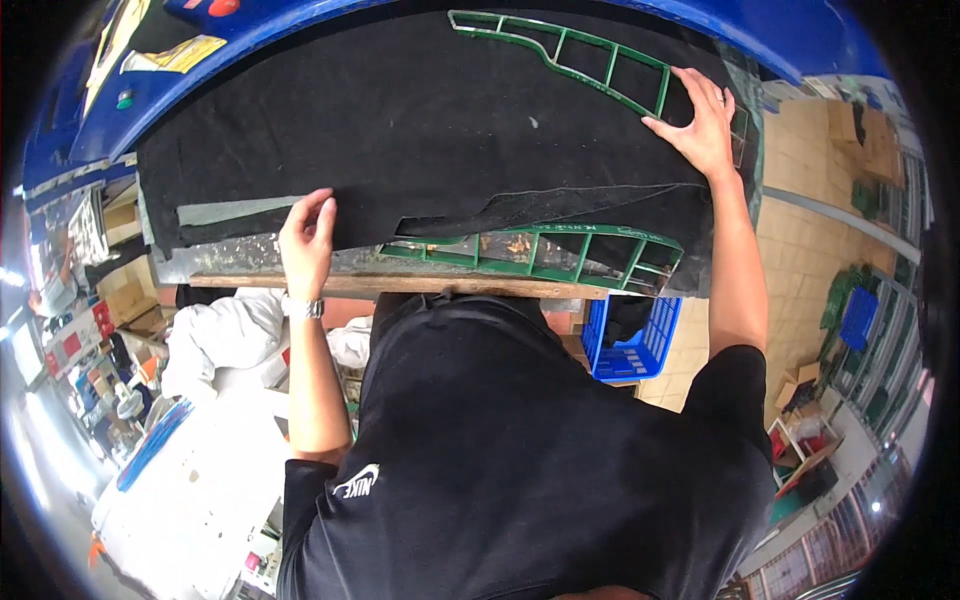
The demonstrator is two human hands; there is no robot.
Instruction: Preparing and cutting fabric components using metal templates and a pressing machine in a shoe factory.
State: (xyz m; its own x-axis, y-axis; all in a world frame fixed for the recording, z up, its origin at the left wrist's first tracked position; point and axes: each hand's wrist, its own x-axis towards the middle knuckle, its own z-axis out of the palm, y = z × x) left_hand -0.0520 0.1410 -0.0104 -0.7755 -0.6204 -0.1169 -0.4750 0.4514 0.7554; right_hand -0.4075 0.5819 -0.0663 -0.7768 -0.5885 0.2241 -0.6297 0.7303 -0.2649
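A large black sheet of leather-like or fabric material (400, 130) covers most of the work table. On its far right part lies a green metal cutting die (610, 65), an open frame with crossbars. My right hand (705, 130) grips its right end, the thumb on the near side and the fingers on the far side. My left hand (305, 245) is over the sheet's near left edge, thumb and fingers pinched together; what is between them, if anything, is hidden. A second green cutting die (560, 255) lies along the near edge, partly under the sheet's cut border.
A blue machine (300, 45) with a red button (223, 7) arches over the table's far side. The table's near edge has a wooden strip (400, 285). Below it stands a blue plastic crate (635, 340) with dark pieces inside. White cloth (225, 335) is heaped at left.
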